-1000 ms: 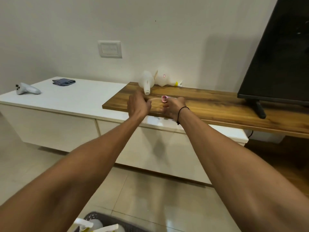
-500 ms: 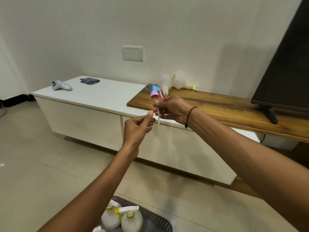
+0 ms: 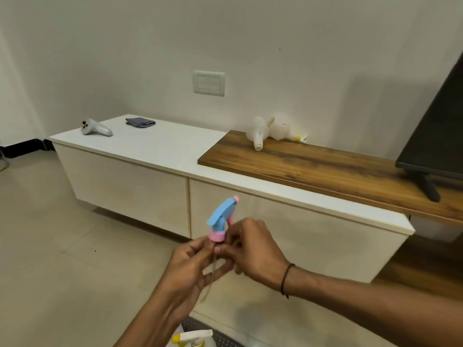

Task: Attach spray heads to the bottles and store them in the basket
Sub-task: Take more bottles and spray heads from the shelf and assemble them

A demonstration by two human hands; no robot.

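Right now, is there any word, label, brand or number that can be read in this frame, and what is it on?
No text can be read.
Small red-edged sticker on the lying white bottle: too small and blurred.
Blue and pink spray head, wall switch plate, white controller: no visible lettering.

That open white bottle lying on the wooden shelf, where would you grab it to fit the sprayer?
Probably round its wide body, coming from above. The bottle lies on its side with the open neck pointing toward the front edge of the shelf, so a grip on the belly leaves the neck free for the spray head that both hands hold.
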